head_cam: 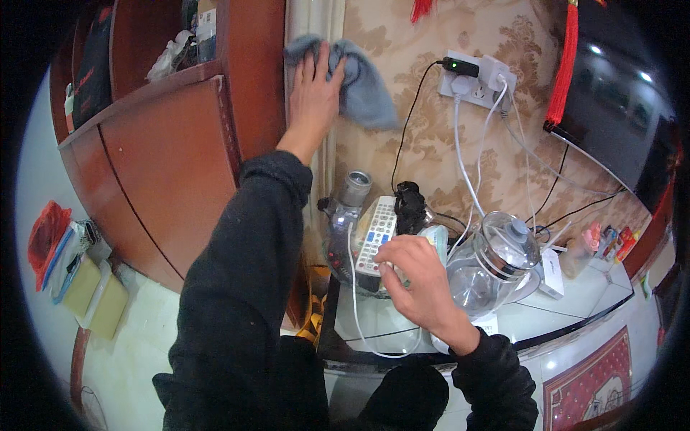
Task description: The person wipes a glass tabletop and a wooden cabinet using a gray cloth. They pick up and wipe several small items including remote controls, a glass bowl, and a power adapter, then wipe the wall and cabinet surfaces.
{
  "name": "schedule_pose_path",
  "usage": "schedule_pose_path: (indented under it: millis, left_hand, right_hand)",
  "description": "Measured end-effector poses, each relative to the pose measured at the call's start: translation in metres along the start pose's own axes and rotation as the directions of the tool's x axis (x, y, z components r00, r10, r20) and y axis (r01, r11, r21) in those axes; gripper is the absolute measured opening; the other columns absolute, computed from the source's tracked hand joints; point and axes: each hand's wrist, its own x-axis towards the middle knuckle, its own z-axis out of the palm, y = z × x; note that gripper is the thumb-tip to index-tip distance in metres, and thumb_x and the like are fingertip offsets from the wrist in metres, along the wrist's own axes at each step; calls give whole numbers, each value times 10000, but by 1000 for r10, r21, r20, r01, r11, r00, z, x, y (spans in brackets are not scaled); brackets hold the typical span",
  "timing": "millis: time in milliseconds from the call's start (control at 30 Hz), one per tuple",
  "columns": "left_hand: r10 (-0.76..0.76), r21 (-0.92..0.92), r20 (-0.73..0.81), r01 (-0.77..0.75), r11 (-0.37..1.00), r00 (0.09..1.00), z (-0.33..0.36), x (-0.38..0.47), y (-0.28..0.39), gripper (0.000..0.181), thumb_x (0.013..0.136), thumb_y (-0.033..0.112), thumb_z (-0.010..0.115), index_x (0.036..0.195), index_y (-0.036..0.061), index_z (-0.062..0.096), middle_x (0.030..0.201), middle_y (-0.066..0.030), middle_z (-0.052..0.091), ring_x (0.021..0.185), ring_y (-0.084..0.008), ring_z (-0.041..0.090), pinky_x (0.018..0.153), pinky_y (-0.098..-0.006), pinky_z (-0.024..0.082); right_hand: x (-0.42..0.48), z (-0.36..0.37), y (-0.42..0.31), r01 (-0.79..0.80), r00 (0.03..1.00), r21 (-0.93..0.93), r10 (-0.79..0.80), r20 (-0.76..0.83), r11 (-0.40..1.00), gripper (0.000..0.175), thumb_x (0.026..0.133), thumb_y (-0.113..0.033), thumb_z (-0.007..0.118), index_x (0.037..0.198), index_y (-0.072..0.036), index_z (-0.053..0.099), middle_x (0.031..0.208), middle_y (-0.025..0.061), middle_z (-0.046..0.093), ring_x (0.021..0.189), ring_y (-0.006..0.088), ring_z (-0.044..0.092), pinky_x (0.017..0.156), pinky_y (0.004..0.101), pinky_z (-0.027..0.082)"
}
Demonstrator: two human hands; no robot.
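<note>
With fingers spread, my left hand presses a grey-blue cloth against the white trim beside the wallpapered wall. Lower down, my right hand hovers with loosely curled fingers over the near end of a white remote control; whether it touches the remote cannot be told. That remote lies beside a glass jar with a metal lid, and black bunched material sits behind it. To the right of my right hand stands a lidded glass kettle.
Chargers and cords hang from a wall socket. A television with a red tassel before it is at the right. A white box rests on the tiled cabinet top. Wooden cabinet doors stand at the left.
</note>
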Motion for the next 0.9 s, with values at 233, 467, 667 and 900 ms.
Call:
schedule_pose_path:
  millis: [233, 467, 667, 900]
  left_hand:
    - [-72, -118, 172, 93, 989, 983, -5, -105, 28, 572, 892, 47, 500, 1456, 141, 475, 1572, -158, 324, 1382, -388, 382, 1173, -510, 273]
    - [-245, -255, 391, 360, 897, 887, -6, -184, 40, 683, 871, -47, 464, 1520, 146, 371, 1607, -115, 270, 1373, -402, 396, 1139, -474, 356]
    - [-303, -304, 329, 404, 863, 894, 10, -224, 44, 704, 875, -53, 467, 1532, 170, 349, 1641, -97, 184, 1398, -405, 373, 1108, -462, 411]
    - [-341, -254, 647, 615, 747, 682, 1, -279, 59, 665, 925, 70, 467, 1555, 154, 272, 1533, -157, 382, 1299, -415, 454, 1052, -502, 417]
  right_hand:
    - [-25, 4, -22, -38, 994, 52, 33, 102, 998, 168, 798, -45, 692, 963, -63, 663, 1032, 95, 654, 1066, 320, 587, 938, 420, 452]
    - [-53, -3, -27, -227, 969, 166, 205, 136, 960, 179, 838, -37, 671, 1016, -38, 682, 1103, 112, 675, 1146, 327, 576, 994, 416, 440]
    - [-56, 24, -39, -252, 962, 224, 219, 161, 941, 174, 847, -35, 658, 1018, -40, 687, 1100, 121, 681, 1127, 339, 596, 992, 436, 447]
    - [-31, 49, -60, -301, 947, 145, 277, 164, 943, 466, 871, -92, 659, 1316, -22, 539, 1277, 163, 581, 1046, 253, 616, 878, 334, 472]
